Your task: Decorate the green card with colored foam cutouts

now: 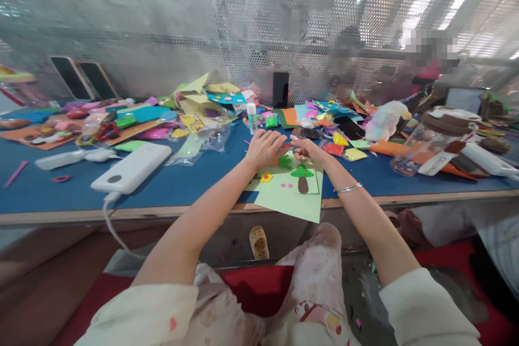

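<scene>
A light green paper sheet [279,203] lies at the table's front edge, its near corner jutting over. On it are a clay tree [303,173] with a green crown, red dots and brown trunk, a yellow clay flower [266,177], two pink dots [286,185] and a dark green leafy shape [285,161]. My left hand [264,148] rests over the sheet's far left part, fingers stretched out to the right. Close beside it, my right hand [307,151] has its fingers curled together over the far right part. Whatever those fingers hold is hidden or too small to name.
A glue stick [252,119] stands behind my left hand. To the left lies a white power bank [132,168] with a cable. A clear tumbler [425,140] and a fluffy toy [387,120] stand right. Coloured paper and clay packs line the back, before a phone [280,90].
</scene>
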Tool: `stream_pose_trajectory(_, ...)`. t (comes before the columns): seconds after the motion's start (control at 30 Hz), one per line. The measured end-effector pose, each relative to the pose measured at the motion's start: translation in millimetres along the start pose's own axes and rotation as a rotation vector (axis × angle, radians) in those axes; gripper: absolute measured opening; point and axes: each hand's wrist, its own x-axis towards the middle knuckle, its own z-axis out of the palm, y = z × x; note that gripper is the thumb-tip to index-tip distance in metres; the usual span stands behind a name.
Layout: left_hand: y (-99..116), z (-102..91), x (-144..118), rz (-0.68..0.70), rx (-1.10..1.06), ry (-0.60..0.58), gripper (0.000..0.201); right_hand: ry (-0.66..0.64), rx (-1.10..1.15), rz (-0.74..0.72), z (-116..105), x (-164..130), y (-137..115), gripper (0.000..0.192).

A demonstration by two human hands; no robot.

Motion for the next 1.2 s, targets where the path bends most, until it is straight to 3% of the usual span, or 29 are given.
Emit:
stream_pose_trajectory(0.37, 1.6, 1.6, 3.4, 0.136, -0.054, -0.100, 0.043, 0.024, 0.076, -0.051, -3.9, -3.5, -1.1, 0.037)
stream_pose_trajectory(0.8, -5.7, 11.7, -3.1, 0.155, -0.069, -0.082, 0.030, 0.058, -0.045, 0.025, 0.1, -3.4, 0.7, 0.043)
stream_pose_trajectory(0.87, -4.3, 9.7, -2.7, 0.144, -0.062, -0.077, 0.028, 0.175, -0.205, -0.033, -1.6, 0.4, 3.1, 0.044)
stream_pose_trajectory(0.93, -3.1, 7.6, -1.6, 0.110, -0.064, -0.050, 0.025, 0.431, -0.483, -0.117, -10.6, 4.1, 5.3, 0.044)
stream_pose_trajectory(1.07, -3.6, 6.6, 0.0, 0.027, -0.110, 0.029, 0.031, 0.992, -1.002, -0.186, -63.4, 2.4, 8.5, 0.032)
stream_pose_trajectory(1.13, -5.5, 8.0, 0.0, 0.001, -0.110, 0.059, 0.032, 1.050, -1.157, -0.119, -101.9, -4.1, 12.0, 0.036)
stream_pose_trajectory(1.2, -7.2, 9.7, -0.5, -0.013, -0.090, 0.079, 0.031, 0.996, -1.277, -0.030, -138.6, -11.6, 19.1, 0.036)
